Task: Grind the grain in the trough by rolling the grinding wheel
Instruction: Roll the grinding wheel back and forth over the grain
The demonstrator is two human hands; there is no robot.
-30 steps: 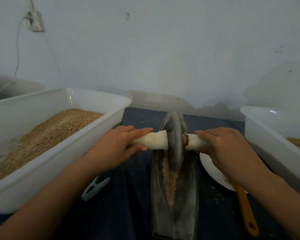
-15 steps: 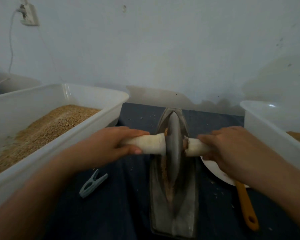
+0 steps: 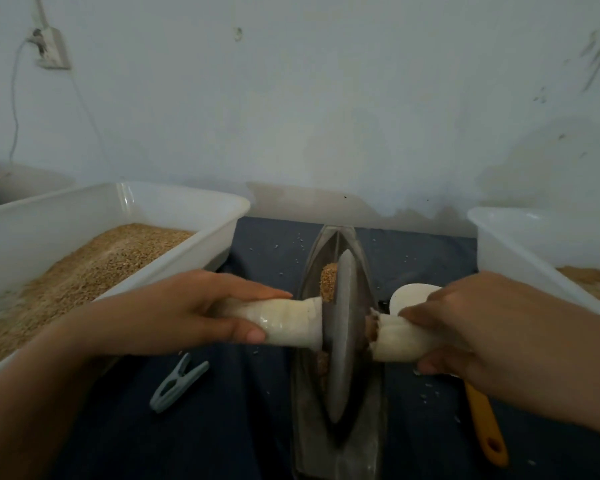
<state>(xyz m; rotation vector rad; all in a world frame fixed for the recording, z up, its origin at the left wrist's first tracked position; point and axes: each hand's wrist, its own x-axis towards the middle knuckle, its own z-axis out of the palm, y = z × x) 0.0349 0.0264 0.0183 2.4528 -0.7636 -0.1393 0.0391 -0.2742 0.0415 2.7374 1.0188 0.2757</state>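
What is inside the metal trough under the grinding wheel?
Tan grain is heaped in the trough beyond the grinding wheel, on its left side. The wheel covers the groove beneath it, so any grain there is hidden.

Bins, peg, scoop on dark cloth.
Left tub [image 3: 174, 261] grain-filled; clothespin [image 3: 178, 382] near-left; orange-handled scoop [image 3: 484, 427] right; wall socket [image 3: 51, 48] far-left.

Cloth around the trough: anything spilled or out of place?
Yes. Loose grains lie scattered on the cloth beside the trough, more at its right. A clothespin lies near the left hand.
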